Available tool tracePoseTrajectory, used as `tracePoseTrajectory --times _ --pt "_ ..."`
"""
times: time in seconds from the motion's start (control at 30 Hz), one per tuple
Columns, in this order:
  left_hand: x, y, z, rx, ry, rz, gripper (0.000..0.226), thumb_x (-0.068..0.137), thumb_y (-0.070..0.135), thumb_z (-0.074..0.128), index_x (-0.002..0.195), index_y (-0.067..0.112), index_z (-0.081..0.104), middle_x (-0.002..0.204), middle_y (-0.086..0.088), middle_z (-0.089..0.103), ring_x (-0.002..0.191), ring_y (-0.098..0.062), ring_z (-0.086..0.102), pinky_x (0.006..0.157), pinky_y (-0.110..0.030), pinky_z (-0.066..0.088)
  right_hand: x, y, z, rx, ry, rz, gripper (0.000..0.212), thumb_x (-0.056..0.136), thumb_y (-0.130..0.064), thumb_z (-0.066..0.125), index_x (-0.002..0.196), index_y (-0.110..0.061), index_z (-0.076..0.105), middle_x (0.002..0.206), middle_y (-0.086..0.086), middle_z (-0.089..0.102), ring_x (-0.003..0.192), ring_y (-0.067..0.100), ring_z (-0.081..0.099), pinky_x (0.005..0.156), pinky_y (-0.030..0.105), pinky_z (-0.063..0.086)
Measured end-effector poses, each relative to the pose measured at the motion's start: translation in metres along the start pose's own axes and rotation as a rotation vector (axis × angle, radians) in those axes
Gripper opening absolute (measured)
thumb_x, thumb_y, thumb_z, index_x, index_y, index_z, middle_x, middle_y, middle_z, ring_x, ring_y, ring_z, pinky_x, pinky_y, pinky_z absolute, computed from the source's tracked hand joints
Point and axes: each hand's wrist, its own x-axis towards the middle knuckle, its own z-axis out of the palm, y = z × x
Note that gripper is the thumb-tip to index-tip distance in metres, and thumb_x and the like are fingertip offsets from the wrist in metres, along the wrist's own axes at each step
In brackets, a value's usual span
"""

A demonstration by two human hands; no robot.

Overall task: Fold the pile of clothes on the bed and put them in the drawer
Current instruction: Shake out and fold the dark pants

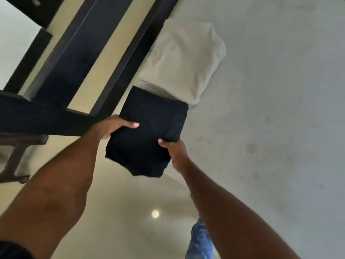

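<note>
Beside white bed (270, 109), glossy floor (130, 212), dark frame (46, 116); hands holding black garment (149, 131)

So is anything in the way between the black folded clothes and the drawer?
I can't tell, because no drawer is visible in this view. Both hands already grip the black folded garment: left hand on its left edge, right hand on its right edge. Dark furniture stands close on the left, beside the left hand.

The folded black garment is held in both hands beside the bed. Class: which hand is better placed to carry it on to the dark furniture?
Probably the left hand: it grips the folded black garment on the side nearest the dark furniture. The right hand pinches the bed-side edge.
</note>
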Motion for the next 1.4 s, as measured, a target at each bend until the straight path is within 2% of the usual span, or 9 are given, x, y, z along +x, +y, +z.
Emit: tracePoseTrajectory --times 0.13,0.23,0.3,0.37,0.5,0.63,0.93,1.23,1.4 --pt "0.031 0.009 0.013 0.148 0.489 0.247 0.091 0.067 0.039 0.089 0.142 0.020 0.041 0.138 -0.007 0.052 0.120 -0.026 0.055 0.101 -0.043 0.047 0.025 -0.021 0.019 -0.395 0.290 -0.144 0.063 0.071 -0.016 0.085 0.122 -0.011 0.047 0.119 0.006 0.056 0.103 0.027 0.057 0.087 0.037 0.052" --pt "0.033 -0.013 0.046 0.551 0.840 0.523 0.079 0.086 0.036 0.072 0.149 0.016 0.030 0.150 -0.016 0.036 0.138 -0.032 0.036 0.111 -0.052 0.034 0.020 -0.021 0.024 -1.255 0.455 -0.834 0.078 0.074 -0.011 0.075 0.140 -0.014 0.034 0.136 0.016 0.039 0.119 0.034 0.042 0.100 0.042 0.041" --pt "0.032 -0.031 0.074 0.850 0.814 0.652 0.063 0.101 0.036 0.046 0.155 0.018 0.021 0.159 -0.019 0.021 0.147 -0.034 0.022 0.117 -0.053 0.024 0.022 -0.023 0.021 -1.620 0.236 -0.946 0.081 0.085 -0.020 0.065 0.153 -0.019 0.021 0.159 0.018 0.017 0.146 0.038 0.016 0.118 0.052 0.020" --pt "0.036 -0.040 0.093 1.017 0.622 0.571 0.062 0.103 0.048 0.021 0.158 0.025 0.003 0.165 -0.014 -0.003 0.152 -0.031 -0.002 0.122 -0.052 0.006 0.035 -0.029 0.012 -1.768 0.138 -0.718 0.084 0.092 -0.042 0.056 0.158 -0.022 0.007 0.165 0.007 -0.005 0.152 0.029 -0.009 0.120 0.056 0.001" --pt "0.046 -0.027 0.089 1.112 0.410 0.349 0.065 0.102 0.056 0.012 0.154 0.032 -0.018 0.159 -0.008 -0.031 0.148 -0.027 -0.026 0.120 -0.052 -0.011 0.044 -0.055 0.005 -1.776 -0.060 -0.414 0.095 0.091 -0.052 0.057 0.158 -0.027 -0.004 0.163 -0.005 -0.020 0.150 0.019 -0.021 0.119 0.059 0.008" --pt "0.014 -0.001 0.089 1.088 0.381 0.249 0.073 0.102 0.052 0.033 0.156 0.030 -0.011 0.163 -0.007 -0.022 0.150 -0.029 -0.018 0.121 -0.054 -0.005 0.016 -0.080 -0.004 -1.729 -0.146 -0.372 0.088 0.091 -0.039 0.061 0.158 -0.023 0.007 0.166 -0.001 -0.007 0.152 0.022 -0.009 0.117 0.057 0.019" --pt "-0.157 -0.013 0.249 1.019 0.445 0.326 0.062 0.100 0.027 0.045 0.154 0.012 0.020 0.163 -0.014 0.012 0.151 -0.031 0.009 0.120 -0.048 0.014 -0.186 -0.066 -0.171 -1.537 0.280 -0.489 0.041 0.091 -0.013 0.056 0.130 -0.005 0.046 0.137 0.012 0.049 0.130 0.033 0.041 0.099 0.041 0.039" --pt "-0.389 -0.060 0.514 1.145 0.267 0.563 0.045 0.096 0.024 0.044 0.139 0.012 0.047 0.141 -0.011 0.048 0.131 -0.030 0.041 0.109 -0.041 0.029 -0.476 0.039 -0.377 -1.257 0.591 -0.377 0.039 0.088 -0.005 0.046 0.126 -0.005 0.055 0.124 0.017 0.060 0.115 0.036 0.054 0.090 0.036 0.044" --pt "-0.472 -0.082 0.642 1.213 0.145 0.659 0.038 0.093 0.021 0.043 0.127 0.012 0.055 0.135 -0.010 0.052 0.128 -0.029 0.045 0.107 -0.040 0.032 -0.586 0.092 -0.496 -1.113 0.739 -0.313 0.016 0.081 -0.001 0.046 0.090 -0.010 0.055 0.110 0.017 0.065 0.103 0.037 0.061 0.084 0.033 0.047"
